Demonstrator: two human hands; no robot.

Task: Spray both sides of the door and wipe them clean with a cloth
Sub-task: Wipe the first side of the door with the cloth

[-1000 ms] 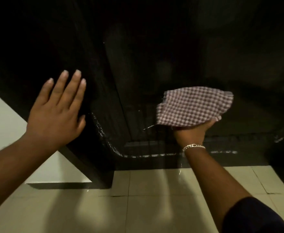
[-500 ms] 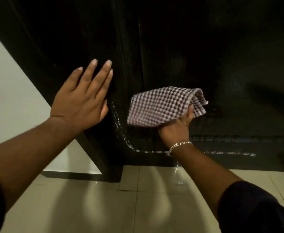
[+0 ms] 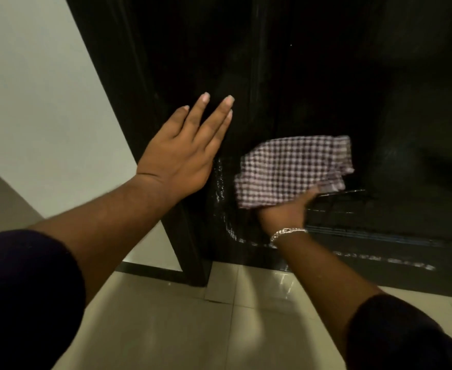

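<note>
The dark, almost black door [image 3: 313,76] fills the upper middle and right of the head view. My right hand [image 3: 286,212], with a silver bracelet at the wrist, presses a purple-and-white checked cloth [image 3: 291,170] against the door's lower panel; the cloth covers the fingers. My left hand [image 3: 184,153] lies flat with straight fingers on the door's left edge, beside the cloth. Whitish wet streaks [image 3: 219,180] curve down the panel and run along its bottom. No spray bottle shows.
A pale wall [image 3: 32,102] stands at the left of the dark door frame [image 3: 190,252]. Glossy cream floor tiles [image 3: 193,329] spread below the door. Dark sleeves sit at both lower corners.
The view has swung left, showing more wall. The cloth has slid left across the lower panel toward the door's edge and bunched up. My left hand stays flat on the door's left edge.
</note>
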